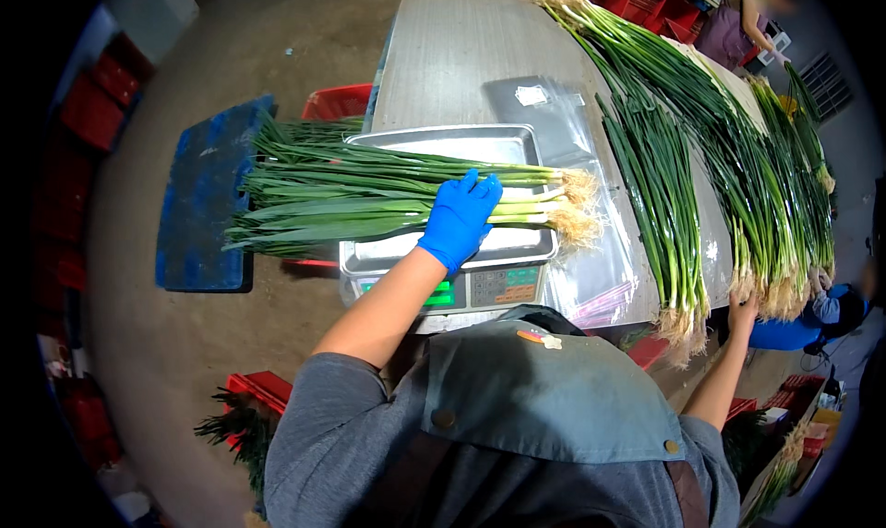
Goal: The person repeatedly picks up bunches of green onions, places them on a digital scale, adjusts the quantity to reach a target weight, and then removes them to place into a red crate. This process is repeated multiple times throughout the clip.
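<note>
My left hand (462, 216), in a blue glove, lies palm down over the pale stems of green onions (387, 196). They rest across the metal tray (360, 256) of a digital scale (505, 286), roots to the right and leaves hanging past its left side. Far to the right, my bare right hand (743, 313) is at the root ends of a large pile of green onions (775, 251); its fingers are partly hidden among the roots. Between the hands, a separate bundle of green onions (664, 202) lies with its roots over the table's near edge.
Clear plastic bags (561, 126) lie on the table (471, 50) behind and right of the scale. A blue platform (201, 202) and a red crate (339, 101) stand left on the floor. Co-workers (734, 26) (841, 306) are at the right, one gloved hand near the pile.
</note>
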A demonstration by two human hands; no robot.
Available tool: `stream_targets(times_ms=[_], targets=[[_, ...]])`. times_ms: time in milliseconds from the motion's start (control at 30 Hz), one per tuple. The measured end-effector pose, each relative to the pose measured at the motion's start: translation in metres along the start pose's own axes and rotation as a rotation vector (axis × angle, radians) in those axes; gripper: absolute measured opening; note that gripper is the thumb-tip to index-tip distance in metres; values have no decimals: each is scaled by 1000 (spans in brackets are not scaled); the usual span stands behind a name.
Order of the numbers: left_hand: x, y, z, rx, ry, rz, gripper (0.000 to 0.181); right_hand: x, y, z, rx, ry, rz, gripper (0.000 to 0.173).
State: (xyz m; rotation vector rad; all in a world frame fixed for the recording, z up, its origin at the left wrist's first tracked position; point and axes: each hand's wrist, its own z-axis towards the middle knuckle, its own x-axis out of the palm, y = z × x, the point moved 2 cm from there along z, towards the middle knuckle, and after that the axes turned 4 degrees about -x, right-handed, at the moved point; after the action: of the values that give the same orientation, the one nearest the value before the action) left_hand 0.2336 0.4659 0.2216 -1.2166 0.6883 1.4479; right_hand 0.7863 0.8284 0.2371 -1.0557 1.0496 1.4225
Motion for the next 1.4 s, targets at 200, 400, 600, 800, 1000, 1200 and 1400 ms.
stream_targets(times_ms=[200,400,600,800,1000,1200,1400], targets=[[-3,2,10,-1,49,-69,54,-5,180,-55,-548,-10,551,41],[-4,6,17,64,56,-115,51,-51,419,-119,-1243,33,684,26],[-5,4,14,61,49,-134,52,-16,475,-104,-1166,463,447,22],[2,7,14,22,121,-141,52,-19,493,-92,-1472,435,434,18],[-2,8,16,32,99,-159,49,-8,487,-94,-1572,198,507,10],[5,9,16,4,127,-205,50,-5,483,-94,-1427,179,638,11],[0,6,15,41,70,-109,52,-11,478,-81,-1539,312,643,13]])
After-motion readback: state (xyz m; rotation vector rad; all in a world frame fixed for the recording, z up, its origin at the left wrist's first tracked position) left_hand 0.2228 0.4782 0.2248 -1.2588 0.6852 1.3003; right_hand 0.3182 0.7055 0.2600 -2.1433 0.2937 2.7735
